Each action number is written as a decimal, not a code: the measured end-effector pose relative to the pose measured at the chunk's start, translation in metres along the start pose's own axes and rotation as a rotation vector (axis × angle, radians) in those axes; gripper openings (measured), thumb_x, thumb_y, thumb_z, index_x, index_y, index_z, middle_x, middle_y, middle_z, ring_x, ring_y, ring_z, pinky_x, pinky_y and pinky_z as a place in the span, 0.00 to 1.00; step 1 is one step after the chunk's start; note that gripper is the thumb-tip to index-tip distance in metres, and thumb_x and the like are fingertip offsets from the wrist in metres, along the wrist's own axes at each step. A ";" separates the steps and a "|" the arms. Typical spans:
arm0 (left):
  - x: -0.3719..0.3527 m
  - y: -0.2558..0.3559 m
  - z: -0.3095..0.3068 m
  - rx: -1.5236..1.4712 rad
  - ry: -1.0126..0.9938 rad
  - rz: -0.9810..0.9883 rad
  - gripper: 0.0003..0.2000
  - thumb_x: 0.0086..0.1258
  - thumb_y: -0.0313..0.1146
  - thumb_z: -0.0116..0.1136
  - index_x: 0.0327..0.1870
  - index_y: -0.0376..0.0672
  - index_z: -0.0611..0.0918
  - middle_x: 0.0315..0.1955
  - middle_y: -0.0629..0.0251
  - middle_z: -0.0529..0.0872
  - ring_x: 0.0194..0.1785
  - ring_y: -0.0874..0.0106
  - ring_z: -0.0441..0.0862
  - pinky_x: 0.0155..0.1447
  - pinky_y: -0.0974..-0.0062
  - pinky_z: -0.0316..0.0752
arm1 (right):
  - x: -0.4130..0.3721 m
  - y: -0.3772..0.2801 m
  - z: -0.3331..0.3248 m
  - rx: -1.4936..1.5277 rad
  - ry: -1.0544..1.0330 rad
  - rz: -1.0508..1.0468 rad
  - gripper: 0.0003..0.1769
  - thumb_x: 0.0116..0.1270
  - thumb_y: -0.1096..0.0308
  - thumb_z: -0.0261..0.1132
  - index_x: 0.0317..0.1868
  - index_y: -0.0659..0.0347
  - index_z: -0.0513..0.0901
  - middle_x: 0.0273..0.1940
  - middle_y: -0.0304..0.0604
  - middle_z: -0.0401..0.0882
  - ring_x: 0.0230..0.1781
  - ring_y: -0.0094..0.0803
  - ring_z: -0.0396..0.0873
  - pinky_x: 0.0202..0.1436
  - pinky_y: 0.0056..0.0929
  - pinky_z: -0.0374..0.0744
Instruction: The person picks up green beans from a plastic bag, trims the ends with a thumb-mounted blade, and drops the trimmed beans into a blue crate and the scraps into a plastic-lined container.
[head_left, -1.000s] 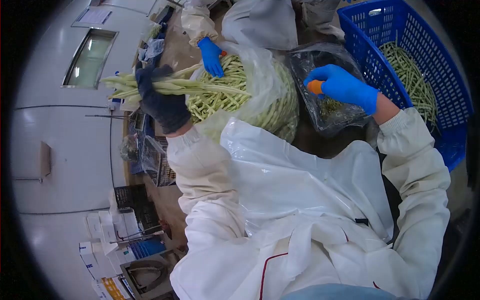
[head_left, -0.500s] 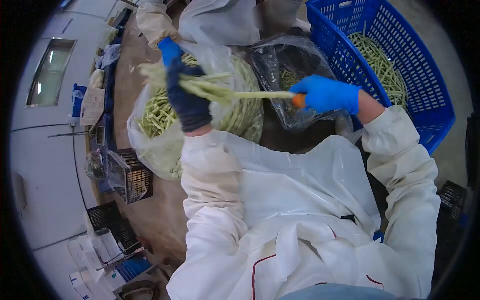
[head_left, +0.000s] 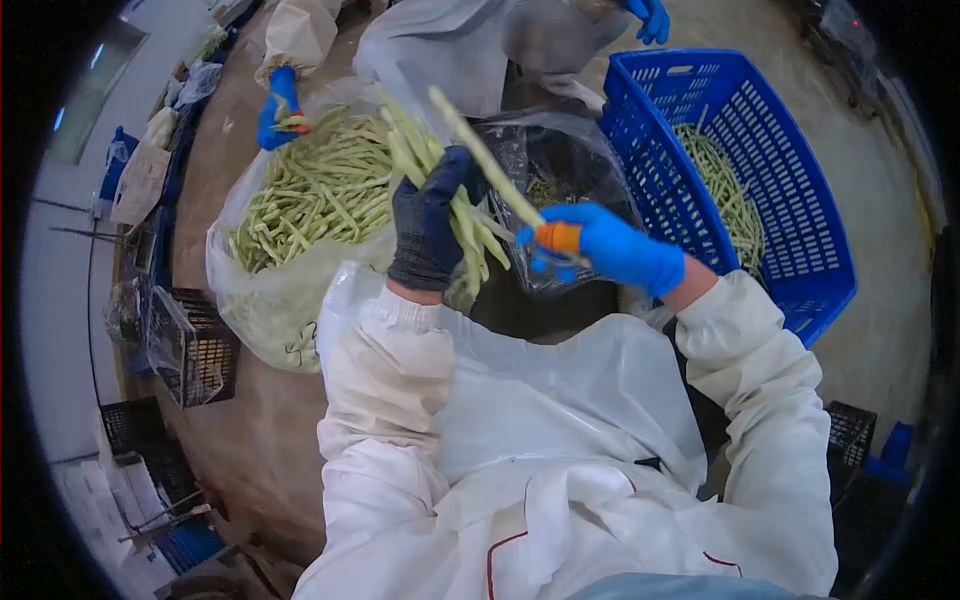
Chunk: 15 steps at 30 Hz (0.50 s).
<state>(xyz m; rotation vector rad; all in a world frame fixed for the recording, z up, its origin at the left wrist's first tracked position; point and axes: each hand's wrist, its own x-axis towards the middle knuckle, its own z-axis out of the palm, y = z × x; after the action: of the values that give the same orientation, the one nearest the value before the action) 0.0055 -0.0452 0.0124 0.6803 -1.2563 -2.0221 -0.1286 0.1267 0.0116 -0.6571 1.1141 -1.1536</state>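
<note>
My left hand [head_left: 428, 222], in a dark glove, grips a bunch of pale green beans [head_left: 455, 175] that stand tilted upward. My right hand [head_left: 612, 247], in a blue glove, holds a small orange-handled tool [head_left: 556, 238] against the lower ends of the bunch. Both hands hover over a dark plastic-lined bin [head_left: 560, 165] holding bean trimmings. To the left lies a large clear bag of beans [head_left: 300, 200].
A blue crate [head_left: 770, 240] with trimmed beans stands at the right. Across the table another person's blue-gloved hand [head_left: 277, 108] rests on the bean bag, and a second gloved hand [head_left: 650, 18] shows at the top. Black wire baskets [head_left: 195, 350] sit at the left.
My left hand has swung the bunch from pointing left to pointing upward and moved right. My right hand has come in toward the bunch's lower ends. The view has shifted.
</note>
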 end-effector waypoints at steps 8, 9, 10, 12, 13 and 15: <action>-0.016 0.008 0.011 0.071 -0.264 -0.087 0.14 0.62 0.26 0.61 0.48 0.32 0.80 0.38 0.59 0.85 0.40 0.70 0.83 0.46 0.74 0.78 | 0.004 0.022 -0.018 -0.865 -0.013 -0.173 0.19 0.64 0.71 0.56 0.55 0.63 0.79 0.49 0.49 0.83 0.46 0.36 0.81 0.51 0.31 0.77; -0.016 0.005 0.013 0.149 -0.257 -0.063 0.14 0.61 0.25 0.62 0.48 0.32 0.81 0.37 0.60 0.85 0.40 0.72 0.83 0.46 0.75 0.78 | 0.006 0.016 -0.025 -0.911 0.167 -0.209 0.20 0.62 0.73 0.56 0.55 0.62 0.79 0.51 0.50 0.82 0.49 0.37 0.80 0.54 0.31 0.76; -0.016 0.002 0.014 0.224 -0.250 -0.041 0.15 0.60 0.23 0.64 0.48 0.32 0.81 0.37 0.61 0.86 0.40 0.74 0.83 0.46 0.76 0.79 | 0.007 0.009 -0.033 -0.954 0.350 -0.238 0.21 0.60 0.74 0.56 0.55 0.62 0.80 0.53 0.51 0.81 0.51 0.38 0.79 0.57 0.32 0.74; -0.019 -0.004 0.019 0.332 -0.251 -0.011 0.19 0.55 0.21 0.67 0.50 0.33 0.81 0.37 0.63 0.86 0.40 0.77 0.82 0.46 0.78 0.78 | 0.010 -0.008 -0.046 -0.680 0.414 -0.456 0.19 0.61 0.74 0.57 0.54 0.63 0.80 0.50 0.50 0.82 0.50 0.34 0.80 0.56 0.30 0.75; -0.020 -0.007 0.022 0.421 -0.254 0.031 0.19 0.55 0.22 0.67 0.50 0.34 0.81 0.37 0.64 0.86 0.40 0.78 0.82 0.46 0.78 0.78 | 0.006 -0.018 -0.045 -0.664 0.395 -0.478 0.19 0.61 0.73 0.58 0.54 0.63 0.80 0.49 0.50 0.82 0.49 0.33 0.80 0.55 0.30 0.75; -0.021 -0.013 0.026 0.605 -0.256 0.118 0.19 0.55 0.25 0.68 0.50 0.35 0.81 0.37 0.65 0.87 0.40 0.78 0.82 0.46 0.77 0.78 | -0.001 -0.034 -0.042 -0.627 0.353 -0.524 0.18 0.61 0.72 0.59 0.53 0.64 0.80 0.48 0.48 0.83 0.47 0.31 0.80 0.54 0.29 0.76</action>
<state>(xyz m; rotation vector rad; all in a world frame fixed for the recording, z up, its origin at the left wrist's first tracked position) -0.0028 -0.0106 0.0128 0.6035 -2.0462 -1.6650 -0.1799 0.1218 0.0264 -1.3239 1.6938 -1.3983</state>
